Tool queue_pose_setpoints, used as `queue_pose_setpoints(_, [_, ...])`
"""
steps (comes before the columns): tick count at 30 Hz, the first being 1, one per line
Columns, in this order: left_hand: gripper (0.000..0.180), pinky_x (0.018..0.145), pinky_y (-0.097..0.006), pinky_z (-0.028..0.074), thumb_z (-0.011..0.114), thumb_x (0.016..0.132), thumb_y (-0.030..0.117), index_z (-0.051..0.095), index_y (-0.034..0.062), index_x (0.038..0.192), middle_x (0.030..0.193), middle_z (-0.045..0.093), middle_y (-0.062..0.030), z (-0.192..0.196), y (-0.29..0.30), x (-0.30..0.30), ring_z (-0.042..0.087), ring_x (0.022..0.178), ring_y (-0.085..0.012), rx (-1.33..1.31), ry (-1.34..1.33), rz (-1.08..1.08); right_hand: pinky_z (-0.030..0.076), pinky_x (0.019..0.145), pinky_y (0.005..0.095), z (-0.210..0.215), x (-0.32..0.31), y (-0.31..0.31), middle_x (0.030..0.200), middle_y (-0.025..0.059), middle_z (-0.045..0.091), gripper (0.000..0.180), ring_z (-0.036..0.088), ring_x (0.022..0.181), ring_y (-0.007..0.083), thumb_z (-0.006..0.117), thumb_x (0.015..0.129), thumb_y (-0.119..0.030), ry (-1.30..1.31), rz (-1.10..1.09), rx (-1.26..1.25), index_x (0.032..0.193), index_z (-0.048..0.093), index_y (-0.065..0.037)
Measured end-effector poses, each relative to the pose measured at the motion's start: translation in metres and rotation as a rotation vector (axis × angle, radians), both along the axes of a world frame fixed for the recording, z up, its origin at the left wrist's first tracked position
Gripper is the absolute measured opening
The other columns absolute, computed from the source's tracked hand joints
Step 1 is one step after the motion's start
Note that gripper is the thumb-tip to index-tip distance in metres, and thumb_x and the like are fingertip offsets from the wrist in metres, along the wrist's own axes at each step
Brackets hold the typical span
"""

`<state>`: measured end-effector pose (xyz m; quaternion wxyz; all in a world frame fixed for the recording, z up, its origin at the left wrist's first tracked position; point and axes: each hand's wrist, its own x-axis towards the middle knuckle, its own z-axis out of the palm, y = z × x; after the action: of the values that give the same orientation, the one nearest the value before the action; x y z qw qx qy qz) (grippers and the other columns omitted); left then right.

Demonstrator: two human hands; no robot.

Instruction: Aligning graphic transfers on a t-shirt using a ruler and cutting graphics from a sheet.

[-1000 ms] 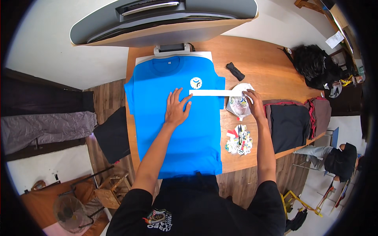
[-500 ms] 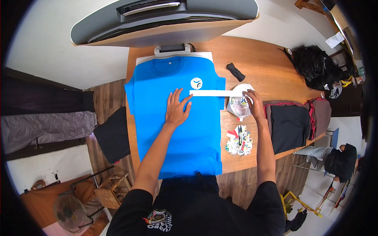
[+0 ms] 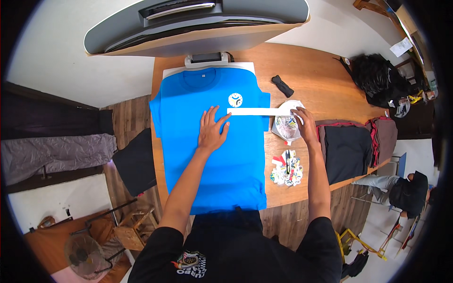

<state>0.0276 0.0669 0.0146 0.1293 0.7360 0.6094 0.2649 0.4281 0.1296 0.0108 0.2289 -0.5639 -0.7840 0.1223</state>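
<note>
A blue T-shirt (image 3: 207, 151) lies spread on the white-edged bed of a heat press, neck end away from me. On its upper right chest sits a round transfer (image 3: 235, 100) in white, yellow and dark tones. Just below that, a flat white strip (image 3: 255, 112) runs sideways past the shirt's edge. My left hand (image 3: 212, 131) rests on the shirt with its fingers spread, the index fingertip at the strip's left end. At the other end, my right hand (image 3: 306, 123) pinches the strip above a white container (image 3: 286, 133) with round printed pieces in it.
The press's raised top plate (image 3: 198, 35) hangs over the far end. On the wooden table are cut-out scraps with small dark snips (image 3: 288, 162), a black rolled cloth (image 3: 282, 86) and dark folded garments (image 3: 347, 151). A person (image 3: 408, 193) sits at far right.
</note>
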Motion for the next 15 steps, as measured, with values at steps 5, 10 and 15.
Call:
queue_pose_setpoints(5, [0.035,0.123,-0.054,0.021,0.057,0.102,0.031,0.068,0.0232,0.134,0.151,0.045,-0.0195,-0.001,0.000,0.002,0.035,0.147,-0.0378,0.004,0.006,-0.003,0.049,0.100,0.0440,0.006,0.001,-0.008,0.127,0.0124,0.067,0.031,0.061,0.117,0.0351,0.070,0.091,-0.005,0.018,-0.009,-0.004,0.121,0.073,-0.015])
queue_pose_setpoints(10, [0.037,0.123,-0.055,0.022,0.058,0.101,0.029,0.066,0.0232,0.137,0.153,0.043,-0.0196,-0.006,-0.001,-0.005,0.035,0.147,-0.0384,0.016,-0.023,-0.017,0.048,0.093,0.0482,0.041,-0.008,-0.045,0.117,0.0132,0.065,0.032,0.061,0.109,0.0350,0.071,0.090,-0.004,-0.114,0.030,0.009,0.121,0.071,-0.014])
queue_pose_setpoints(15, [0.051,0.124,-0.056,0.021,0.059,0.100,0.031,0.052,0.0171,0.149,0.156,0.040,-0.0203,-0.008,-0.008,-0.005,0.034,0.148,-0.0388,-0.012,-0.069,-0.012,0.051,0.080,0.0465,0.060,-0.018,-0.118,0.106,0.0200,0.060,0.042,0.063,0.094,0.0386,0.070,0.087,-0.005,0.014,0.059,-0.226,0.128,0.061,-0.006])
